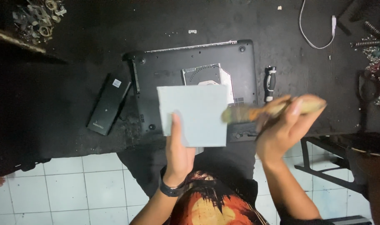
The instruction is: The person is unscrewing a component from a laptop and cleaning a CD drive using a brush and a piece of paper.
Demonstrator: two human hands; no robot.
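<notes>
My left hand (pixel 179 148) holds up a flat pale grey square plate (pixel 194 114) by its lower edge, thumb on its face. My right hand (pixel 283 125) grips a brush with a yellowish handle (pixel 273 109); it is motion-blurred, and its bristle end touches the plate's right edge. Beneath both lies a black laptop (pixel 169 71), upside down on the dark workbench (pixel 65 96), with an open bay showing a silver drive (pixel 204 75).
A long black battery pack (pixel 108 104) lies left of the laptop. A black-and-silver screwdriver (pixel 270 82) lies right of it. A white cable (pixel 319 29) and springs (pixel 371 39) sit far right, metal scrap (pixel 38 18) far left. White floor tiles and a black stool frame (pixel 323 162) are below.
</notes>
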